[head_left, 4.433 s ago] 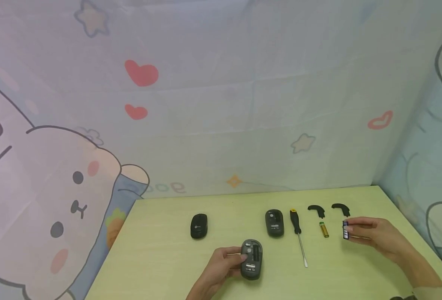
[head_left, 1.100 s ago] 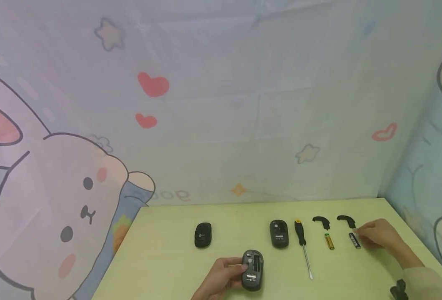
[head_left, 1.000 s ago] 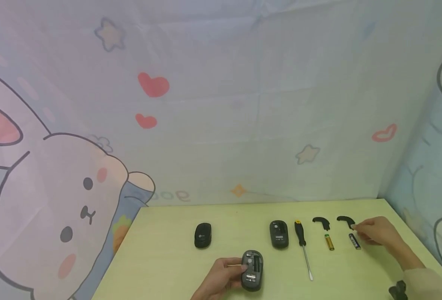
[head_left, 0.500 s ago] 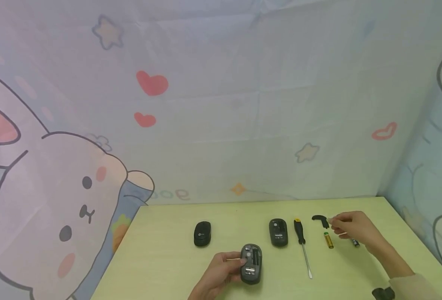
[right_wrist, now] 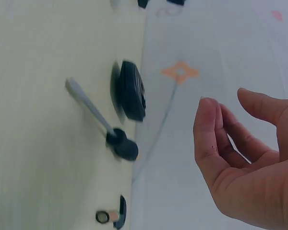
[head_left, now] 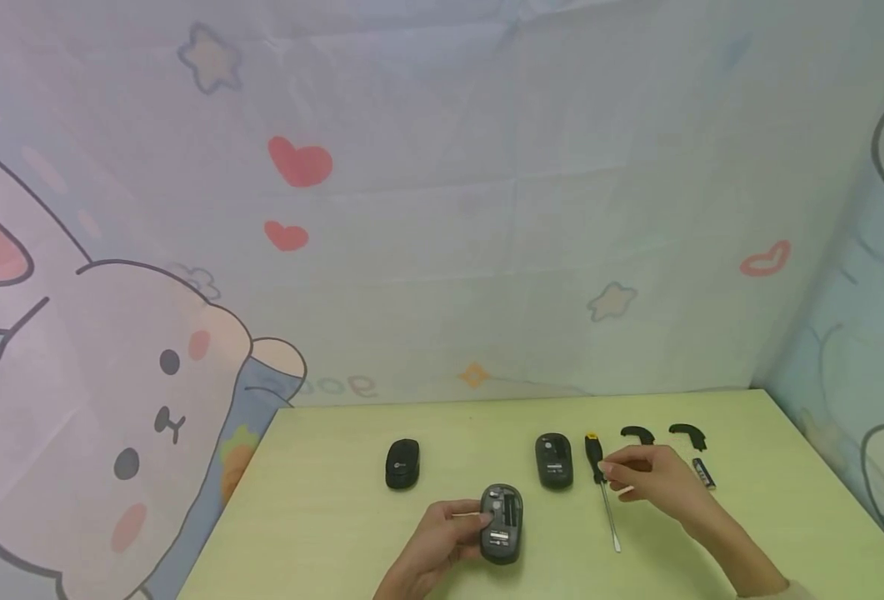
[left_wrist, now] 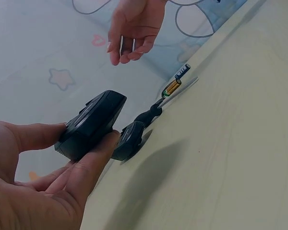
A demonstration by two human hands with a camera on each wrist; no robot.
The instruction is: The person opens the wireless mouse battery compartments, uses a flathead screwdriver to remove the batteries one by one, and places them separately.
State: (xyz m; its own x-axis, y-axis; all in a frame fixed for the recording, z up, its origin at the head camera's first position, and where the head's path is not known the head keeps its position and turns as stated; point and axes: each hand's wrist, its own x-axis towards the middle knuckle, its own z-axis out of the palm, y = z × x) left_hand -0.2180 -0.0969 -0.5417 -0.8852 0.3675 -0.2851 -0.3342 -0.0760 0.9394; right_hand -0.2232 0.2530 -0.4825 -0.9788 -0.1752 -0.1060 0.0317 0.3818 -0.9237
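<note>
My left hand [head_left: 437, 537] holds a dark computer mouse [head_left: 501, 523] by its side, underside up, with an uncovered battery slot. In the left wrist view that mouse [left_wrist: 91, 124] sits between thumb and fingers, raised off the table. My right hand [head_left: 659, 483] hovers near the screwdriver [head_left: 596, 457]. In the right wrist view the fingers of my right hand [right_wrist: 245, 148] are loosely bent, with a gap to the thumb and nothing between them. A gold battery [left_wrist: 172, 88] shows in the left wrist view; my right hand covers it in the head view.
A second mouse [head_left: 554, 461] lies underside up left of the screwdriver, and a black mouse [head_left: 402, 463] farther left. Two curved black covers [head_left: 638, 434] and a dark battery [head_left: 703, 473] lie at the right of the table [head_left: 322, 533]. A printed cloth [head_left: 412, 208] hangs behind.
My right hand set the dark battery down on the table, then moved left, past the covers and gold battery, to beside the screwdriver. My left hand keeps its hold on the mouse.
</note>
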